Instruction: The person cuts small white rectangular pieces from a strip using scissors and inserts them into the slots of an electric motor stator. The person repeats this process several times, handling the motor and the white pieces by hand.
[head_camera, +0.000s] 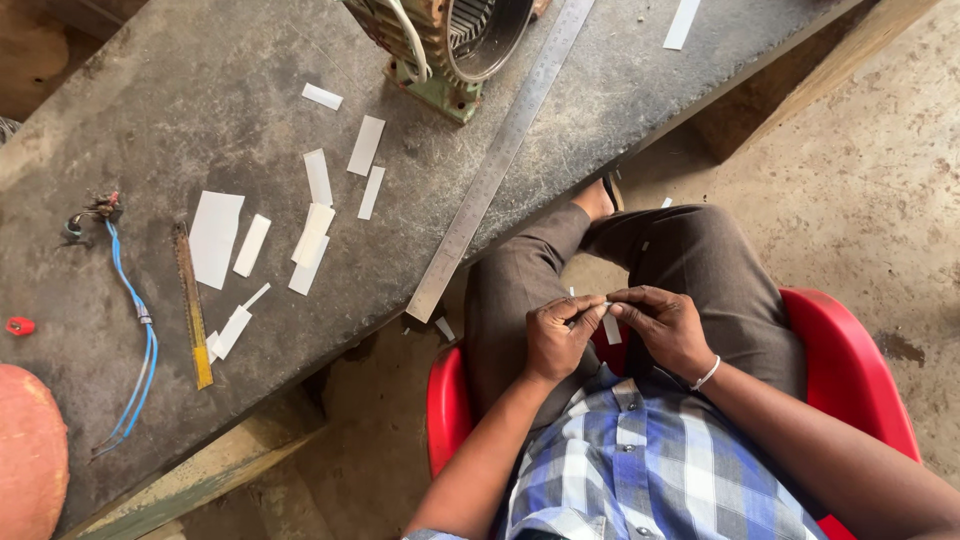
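Note:
I sit on a red chair (850, 370) beside a dark workbench (200, 110). Over my lap, my left hand (558, 337) and my right hand (665, 325) meet and pinch a small white paper strip (597, 306) between their fingertips. Most of the strip is hidden by the fingers. A thin bracelet rings my right wrist. Another white strip (611, 329) lies on my lap just below the hands.
Several cut white paper strips (312, 235) lie on the bench, with a long steel ruler (500, 155), a motor stator (455, 45), a small hacksaw blade (192, 305), blue wires (140, 340) and a red cap (19, 325). A concrete floor lies to the right.

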